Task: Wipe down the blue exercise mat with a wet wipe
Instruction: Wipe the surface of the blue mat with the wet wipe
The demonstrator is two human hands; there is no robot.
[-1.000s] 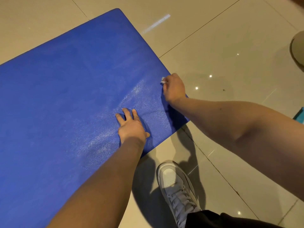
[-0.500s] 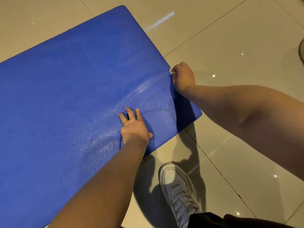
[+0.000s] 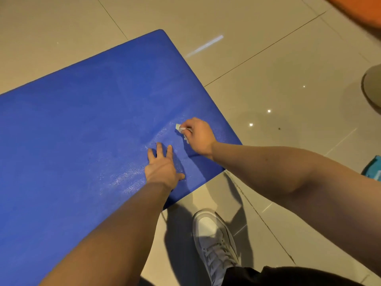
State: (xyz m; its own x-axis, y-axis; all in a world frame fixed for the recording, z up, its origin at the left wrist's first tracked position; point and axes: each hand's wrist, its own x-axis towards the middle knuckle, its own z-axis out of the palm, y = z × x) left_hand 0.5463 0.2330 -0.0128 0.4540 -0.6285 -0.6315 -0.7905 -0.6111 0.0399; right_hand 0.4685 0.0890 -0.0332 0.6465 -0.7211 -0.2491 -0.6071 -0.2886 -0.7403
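Note:
The blue exercise mat (image 3: 82, 124) lies flat on a tiled floor and fills the left half of the view. My left hand (image 3: 162, 168) presses flat on it near the right end, fingers straight and spread. Just beyond it, my right hand (image 3: 198, 137) grips a small white wet wipe (image 3: 179, 127) against the mat surface; only a corner of the wipe shows past my curled fingers. A wet, shiny streak runs across the mat around both hands.
My white sneaker (image 3: 216, 244) stands on the beige floor tiles (image 3: 268, 79) just off the mat's near edge. A teal object (image 3: 374, 168) sits at the right edge, a round grey base (image 3: 373, 85) farther back, and something orange (image 3: 358, 13) at the top right.
My right hand has slid with the wipe from the mat's right edge inward onto the surface, closer to my left hand. The left hand stays pressed in place.

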